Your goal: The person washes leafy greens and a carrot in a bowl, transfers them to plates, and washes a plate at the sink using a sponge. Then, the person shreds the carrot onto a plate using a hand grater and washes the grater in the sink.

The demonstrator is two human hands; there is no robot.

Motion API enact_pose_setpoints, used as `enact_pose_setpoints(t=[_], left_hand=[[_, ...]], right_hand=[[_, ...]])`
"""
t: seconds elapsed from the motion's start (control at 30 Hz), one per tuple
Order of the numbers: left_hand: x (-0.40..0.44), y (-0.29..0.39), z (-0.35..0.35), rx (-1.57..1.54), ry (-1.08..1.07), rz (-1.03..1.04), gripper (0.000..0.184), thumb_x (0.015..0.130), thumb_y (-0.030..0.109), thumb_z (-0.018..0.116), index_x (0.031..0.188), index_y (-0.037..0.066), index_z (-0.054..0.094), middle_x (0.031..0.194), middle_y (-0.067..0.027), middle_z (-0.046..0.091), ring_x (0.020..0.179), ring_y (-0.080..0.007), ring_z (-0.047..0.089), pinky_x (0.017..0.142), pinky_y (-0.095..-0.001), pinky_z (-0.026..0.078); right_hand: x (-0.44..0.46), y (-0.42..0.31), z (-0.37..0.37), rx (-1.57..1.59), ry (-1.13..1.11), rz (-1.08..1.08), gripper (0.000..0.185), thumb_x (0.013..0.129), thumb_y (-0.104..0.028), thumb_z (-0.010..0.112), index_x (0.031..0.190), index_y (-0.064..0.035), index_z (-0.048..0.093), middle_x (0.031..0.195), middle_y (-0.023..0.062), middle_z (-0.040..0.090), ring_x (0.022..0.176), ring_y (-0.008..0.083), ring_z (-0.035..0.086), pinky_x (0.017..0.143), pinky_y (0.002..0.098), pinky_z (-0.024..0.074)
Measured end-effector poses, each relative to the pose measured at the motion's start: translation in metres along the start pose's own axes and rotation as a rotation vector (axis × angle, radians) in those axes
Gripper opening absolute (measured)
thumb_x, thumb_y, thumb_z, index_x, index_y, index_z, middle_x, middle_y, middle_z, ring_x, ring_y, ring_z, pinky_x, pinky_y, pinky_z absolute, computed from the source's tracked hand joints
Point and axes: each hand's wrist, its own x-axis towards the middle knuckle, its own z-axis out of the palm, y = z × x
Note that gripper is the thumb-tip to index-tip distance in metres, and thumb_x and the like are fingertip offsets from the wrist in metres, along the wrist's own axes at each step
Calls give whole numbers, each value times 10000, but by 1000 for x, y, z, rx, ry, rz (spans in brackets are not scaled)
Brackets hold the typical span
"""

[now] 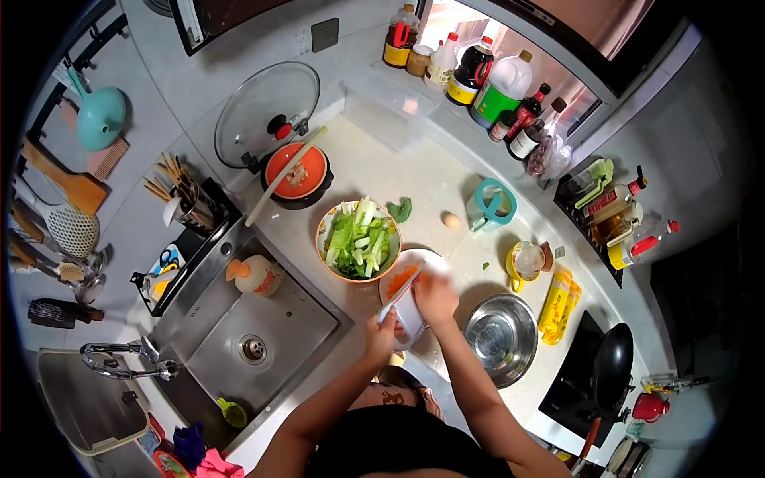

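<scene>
While a pale grater-looking thing (408, 313) is gripped by the left hand (382, 334) by the surface's (434, 171) front edge, the right hand's (437, 301) grip can't be told (blurry); orange shreds (397, 280) are already piled beyond, greens (362, 239) are chopped, egg's (452, 220) left uncracked toward the back edge.

On the pale, smooth counter (446, 175), a round, orange-rimmed bowl (324, 259) holding chopped green leaves (360, 243) stands mid-frame. To its lower right, a round white bowl (418, 252) of orange shreds (398, 280) lies partly behind the right hand (437, 303). Further right sits a round, shiny metal basin (502, 338); at lower right, a round black frying pan (613, 354) overlaps a flat black hob (570, 386). A rectangular grey metal sink (291, 331) lies lower left. Left above the leaves stands a round, black-and-orange pot (273, 174).
</scene>
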Motion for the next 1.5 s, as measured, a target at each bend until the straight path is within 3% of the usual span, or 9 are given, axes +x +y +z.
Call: enact_pose_setpoints(t=[0.13, 0.4, 0.8, 0.97, 1.1, 1.17, 1.27, 1.37, 1.5], left_hand=[[0, 17, -3, -46, 23, -13, 281, 897, 230, 495, 936, -38, 571, 737, -68, 589, 599, -118, 567, 540, -245, 494], [14, 11, 5, 10, 22, 39, 273, 899, 225, 490, 938, -32, 575, 717, -51, 573, 567, -113, 545, 519, -246, 491], [25, 18, 0, -11, 32, 48, 249, 879, 208, 513, 857, -36, 561, 679, -73, 544, 524, -145, 539, 474, -281, 499], [24, -8, -12, -231, 6, -20, 223, 891, 199, 490, 849, -8, 561, 686, -55, 532, 573, -138, 535, 476, -285, 500], [12, -3, -22, -133, 19, -89, 250, 876, 235, 520, 867, -12, 554, 722, -79, 548, 577, -161, 550, 491, -295, 510], [4, 17, -23, -101, 44, 44, 257, 877, 236, 519, 861, -18, 549, 728, -81, 550, 581, -170, 554, 492, -284, 502], [-1, 27, -25, -130, 30, 78, 250, 883, 220, 507, 895, -26, 552, 740, -82, 552, 604, -168, 561, 497, -285, 502], [16, 50, -32, -244, -39, 13, 227, 878, 201, 469, 894, -4, 566, 724, -64, 561, 613, -158, 565, 536, -279, 494], [39, 87, -28, -485, -155, -82, 224, 875, 183, 416, 944, 8, 538, 821, -63, 572, 721, -180, 549, 650, -311, 468]], right_hand=[[59, 25, 45, -103, 59, 200, 411, 802, -423, 446, 1006, -85, 558, 988, 200, 538, 754, 343, 605, 644, 437, 491], [-14, -18, -29, 11, 43, -88, 343, 782, -386, 475, 918, -86, 570, 891, 188, 533, 667, 334, 606, 549, 441, 493], [19, 1, 4, -30, 14, 26, 366, 789, -382, 453, 930, -67, 576, 970, 202, 538, 680, 313, 607, 569, 419, 498], [18, -9, -1, -39, 19, 3, 368, 793, -358, 448, 946, -60, 602, 808, 148, 614, 790, 279, 604, 586, 402, 503], [53, 33, 34, -83, -263, 2, 390, 816, -359, 429, 1036, -78, 585, 1040, 100, 607, 1059, 274, 509, 713, 421, 496], [47, 43, 19, -159, -118, 7, 377, 860, -302, 363, 1125, -79, 512, 1175, 139, 519, 886, 311, 592, 739, 411, 491], [53, 64, 18, -62, 42, 210, 361, 871, -316, 361, 1091, -74, 513, 1051, 129, 574, 722, 293, 619, 606, 354, 510], [52, 96, 15, 1130, -147, 353, 398, 862, -412, 377, 1030, -90, 540, 877, 104, 599, 643, 262, 604, 476, 302, 494], [16, 113, 11, 2116, -539, 657, 411, 865, -423, 407, 1033, -73, 543, 851, 91, 608, 629, 215, 597, 465, 258, 499]])
